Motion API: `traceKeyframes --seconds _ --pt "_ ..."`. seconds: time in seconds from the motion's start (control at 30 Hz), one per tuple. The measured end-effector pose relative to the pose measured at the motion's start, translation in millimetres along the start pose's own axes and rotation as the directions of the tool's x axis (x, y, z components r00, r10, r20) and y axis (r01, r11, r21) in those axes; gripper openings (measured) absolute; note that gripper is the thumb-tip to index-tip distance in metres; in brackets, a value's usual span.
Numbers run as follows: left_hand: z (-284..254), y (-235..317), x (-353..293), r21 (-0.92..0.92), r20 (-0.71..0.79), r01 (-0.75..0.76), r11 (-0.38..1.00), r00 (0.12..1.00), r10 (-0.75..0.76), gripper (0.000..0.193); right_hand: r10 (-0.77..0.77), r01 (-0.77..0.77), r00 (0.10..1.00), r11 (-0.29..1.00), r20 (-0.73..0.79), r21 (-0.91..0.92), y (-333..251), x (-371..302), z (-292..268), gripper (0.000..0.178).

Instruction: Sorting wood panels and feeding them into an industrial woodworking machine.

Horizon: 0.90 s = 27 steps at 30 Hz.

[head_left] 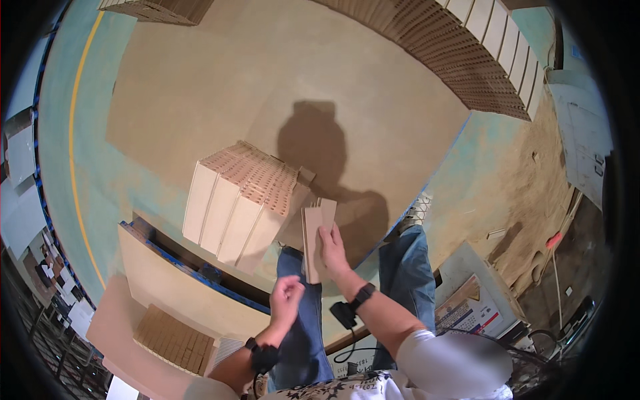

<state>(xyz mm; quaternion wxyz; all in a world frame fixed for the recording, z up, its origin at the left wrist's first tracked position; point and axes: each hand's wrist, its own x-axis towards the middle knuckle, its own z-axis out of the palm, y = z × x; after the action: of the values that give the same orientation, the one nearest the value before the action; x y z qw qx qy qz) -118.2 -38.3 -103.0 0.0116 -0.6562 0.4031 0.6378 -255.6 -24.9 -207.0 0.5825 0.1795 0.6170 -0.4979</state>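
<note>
Tan strips [312,247] gripped in my right hand [331,248], long axis fore-aft, just right of perforated-slab stack [230,210]; left hand [287,299] farther off, curled, can't tell if empty.

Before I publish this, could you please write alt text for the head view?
A person's right hand holds thin beige boards; the left hand, loosely curled, is nearby. A stack of pale boards stands to their left; a long row of boards is at upper right.
</note>
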Motion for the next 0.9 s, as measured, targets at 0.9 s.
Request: traceKeyframes --seconds 0.9 --pt "2 -57 150 0.762 -0.014 -0.123 0.636 0.978 0.206 0.059 0.063 0.31 0.906 0.577 0.42 -0.755 -58 140 22 0.075"
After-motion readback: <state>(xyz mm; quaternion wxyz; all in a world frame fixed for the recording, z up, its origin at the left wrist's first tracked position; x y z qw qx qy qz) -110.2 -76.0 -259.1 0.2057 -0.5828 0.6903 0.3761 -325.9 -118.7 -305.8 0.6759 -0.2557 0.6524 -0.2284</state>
